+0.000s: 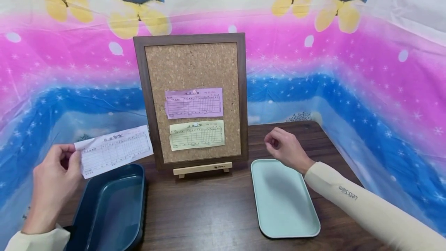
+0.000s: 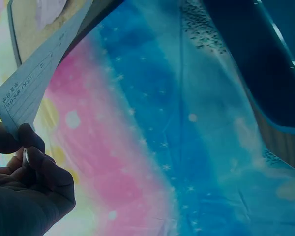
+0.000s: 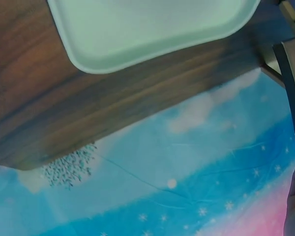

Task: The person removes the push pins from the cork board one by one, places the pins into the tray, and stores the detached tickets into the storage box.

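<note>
In the head view my left hand [image 1: 55, 181] pinches a white printed slip [image 1: 116, 151] by its left end, thumb against fingers, over a dark blue tray [image 1: 115, 212]. The left wrist view shows the same slip [image 2: 34, 81] between thumb and fingers. My right hand [image 1: 287, 148], fingers curled, hovers over the far end of a pale green tray [image 1: 289, 204]; I cannot tell whether something small is in its fingertips. Between the hands stands a framed cork board [image 1: 195, 65]. A purple slip [image 1: 194, 104] and, below it, a pale yellow slip [image 1: 197, 136] are pinned there.
The board leans on a small wooden easel [image 1: 203, 169] on a dark wooden table [image 1: 195, 212]. A patterned pink and blue cloth [image 1: 296, 61] hangs behind and along the sides. White pins [image 1: 194, 91] hold the slips near their top edges.
</note>
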Available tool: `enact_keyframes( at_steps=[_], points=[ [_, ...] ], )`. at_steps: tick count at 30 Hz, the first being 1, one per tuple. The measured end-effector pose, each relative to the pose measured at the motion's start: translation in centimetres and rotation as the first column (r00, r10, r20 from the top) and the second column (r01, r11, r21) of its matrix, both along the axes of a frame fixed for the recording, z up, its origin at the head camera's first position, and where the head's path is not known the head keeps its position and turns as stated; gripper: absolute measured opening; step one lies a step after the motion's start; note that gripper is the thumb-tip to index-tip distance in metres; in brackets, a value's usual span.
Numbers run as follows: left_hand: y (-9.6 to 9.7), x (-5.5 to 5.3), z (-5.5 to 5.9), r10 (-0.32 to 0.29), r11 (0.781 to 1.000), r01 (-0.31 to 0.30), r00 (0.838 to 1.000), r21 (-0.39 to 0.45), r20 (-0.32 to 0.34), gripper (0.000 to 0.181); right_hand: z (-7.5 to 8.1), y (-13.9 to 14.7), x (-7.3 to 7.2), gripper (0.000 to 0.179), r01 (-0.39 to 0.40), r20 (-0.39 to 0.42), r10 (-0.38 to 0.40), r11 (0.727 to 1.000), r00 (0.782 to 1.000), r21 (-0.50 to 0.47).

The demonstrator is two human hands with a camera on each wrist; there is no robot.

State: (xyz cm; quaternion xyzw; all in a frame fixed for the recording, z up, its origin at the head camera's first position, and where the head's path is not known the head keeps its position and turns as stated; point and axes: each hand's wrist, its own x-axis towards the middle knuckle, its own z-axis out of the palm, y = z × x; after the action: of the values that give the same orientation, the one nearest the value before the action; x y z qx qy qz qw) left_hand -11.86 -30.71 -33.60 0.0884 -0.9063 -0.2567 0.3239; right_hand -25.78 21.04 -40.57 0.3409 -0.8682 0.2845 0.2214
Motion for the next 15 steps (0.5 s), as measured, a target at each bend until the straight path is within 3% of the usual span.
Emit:
enact_keyframes(
  at_steps=[8, 15],
  points=[
    [-0.5, 1.3, -1.6, 0.067, 0.998, -0.067, 0.998, 0.006, 0.000, 0.017, -2.1, 0.4, 0.7, 0.020, 0.013, 0.098, -0.016, 0.999, 0.995, 0.033],
    [-1.2, 2.5, -3.1, 0.118, 0.993, -0.118, 0.992, -0.003, 0.053, 0.016, -3.5, 0.8, 1.0, 0.018, 0.034, 0.166, -0.043, 0.998, 0.985, 0.062]
  ],
)
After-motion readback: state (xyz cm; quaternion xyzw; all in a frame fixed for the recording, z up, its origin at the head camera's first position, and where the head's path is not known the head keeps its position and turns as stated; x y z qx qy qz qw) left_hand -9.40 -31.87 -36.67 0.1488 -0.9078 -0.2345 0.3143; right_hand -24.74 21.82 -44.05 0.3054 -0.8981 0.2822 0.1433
